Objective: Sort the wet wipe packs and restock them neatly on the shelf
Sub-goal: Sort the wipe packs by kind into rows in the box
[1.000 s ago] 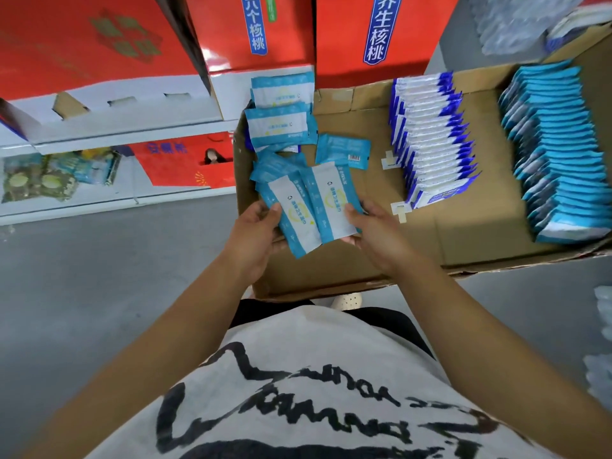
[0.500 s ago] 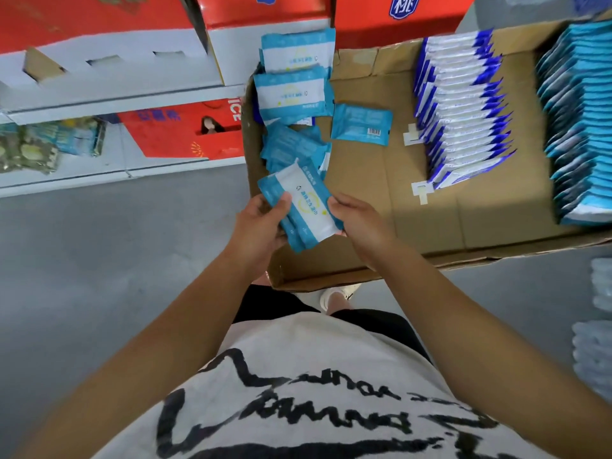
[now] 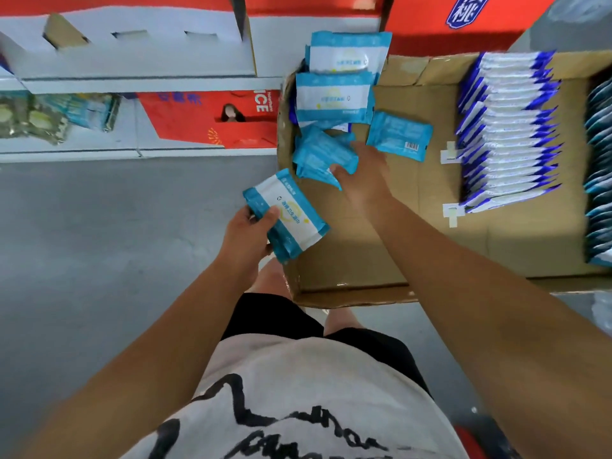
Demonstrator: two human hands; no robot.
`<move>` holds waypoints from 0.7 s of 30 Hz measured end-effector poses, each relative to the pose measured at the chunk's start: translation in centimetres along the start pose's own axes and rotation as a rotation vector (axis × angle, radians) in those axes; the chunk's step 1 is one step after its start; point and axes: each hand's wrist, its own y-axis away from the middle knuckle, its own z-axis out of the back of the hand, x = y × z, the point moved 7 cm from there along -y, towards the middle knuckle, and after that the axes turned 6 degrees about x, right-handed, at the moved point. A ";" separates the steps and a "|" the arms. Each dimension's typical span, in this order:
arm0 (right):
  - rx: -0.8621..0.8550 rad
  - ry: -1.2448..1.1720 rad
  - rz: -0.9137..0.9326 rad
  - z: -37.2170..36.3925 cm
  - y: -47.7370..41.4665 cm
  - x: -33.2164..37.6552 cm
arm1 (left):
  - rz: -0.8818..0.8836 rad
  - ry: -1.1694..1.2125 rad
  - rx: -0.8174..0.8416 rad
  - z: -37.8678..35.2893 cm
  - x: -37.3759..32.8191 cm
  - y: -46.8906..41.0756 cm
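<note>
My left hand (image 3: 246, 231) grips a small stack of light-blue and white wet wipe packs (image 3: 291, 217) over the near left corner of a flat cardboard tray (image 3: 364, 286). My right hand (image 3: 362, 175) reaches into the tray, its fingers on a loose pile of blue packs (image 3: 319, 154). One blue pack (image 3: 399, 135) lies face down just right of that hand. Two larger light-blue packs (image 3: 332, 97) stand at the tray's far left corner. A neat row of white and dark-blue packs (image 3: 510, 127) fills the middle right.
Another row of blue packs (image 3: 599, 173) runs along the tray's right edge. Red and white cartons (image 3: 132, 51) sit on low shelving at the far left. Grey floor (image 3: 99, 260) lies left of the tray, and my legs stand close to its near edge.
My right hand let go of the stack and reached forward to the loose blue pile. My left hand keeps the stack alone, now gathered flush. The view has shifted right and nearer.
</note>
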 end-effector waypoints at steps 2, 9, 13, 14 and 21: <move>0.019 0.174 -0.017 -0.6 -1.3 -0.1 | 0.003 -0.006 -0.007 0.7 -0.2 -0.2; 0.043 0.289 0.034 -1.5 -0.6 -1.4 | 0.000 0.001 -0.055 2.5 -0.2 -0.4; 0.106 0.139 0.050 -2.9 1.5 -2.8 | 0.022 0.020 -0.082 3.2 0.7 0.2; 0.105 0.094 0.027 -3.3 1.9 -3.1 | 0.022 0.020 -0.083 3.4 0.8 0.3; 0.098 -0.244 -0.098 -5.1 2.8 -2.6 | 0.015 -0.021 -0.127 4.5 0.8 0.6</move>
